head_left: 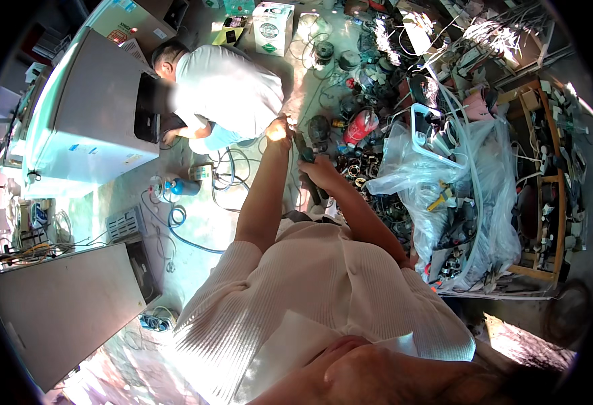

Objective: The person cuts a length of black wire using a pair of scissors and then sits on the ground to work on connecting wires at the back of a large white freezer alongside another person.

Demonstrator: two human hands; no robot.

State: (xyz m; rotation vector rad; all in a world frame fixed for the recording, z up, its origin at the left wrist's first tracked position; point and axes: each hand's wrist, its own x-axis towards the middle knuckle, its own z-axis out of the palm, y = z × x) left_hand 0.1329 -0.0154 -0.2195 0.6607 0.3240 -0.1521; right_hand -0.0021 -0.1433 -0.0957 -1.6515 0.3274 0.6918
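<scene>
My left hand (278,128) reaches forward in bright sun, its fingers curled. What it holds, if anything, is lost in the glare. My right hand (320,173) is closed around a dark, long bar-like thing (302,146) that slants up toward the left hand; its exact kind does not show. Just right of the hands are a dark rounded part (318,127) and a red cylinder (360,127) on the floor.
A co-worker in a white shirt (229,77) crouches ahead at an upright fridge-like cabinet (94,115). Blue hoses (195,244) and a small blue cylinder (183,187) lie left. Scrap parts, plastic sheeting (492,196) and a wooden frame (549,223) fill the right.
</scene>
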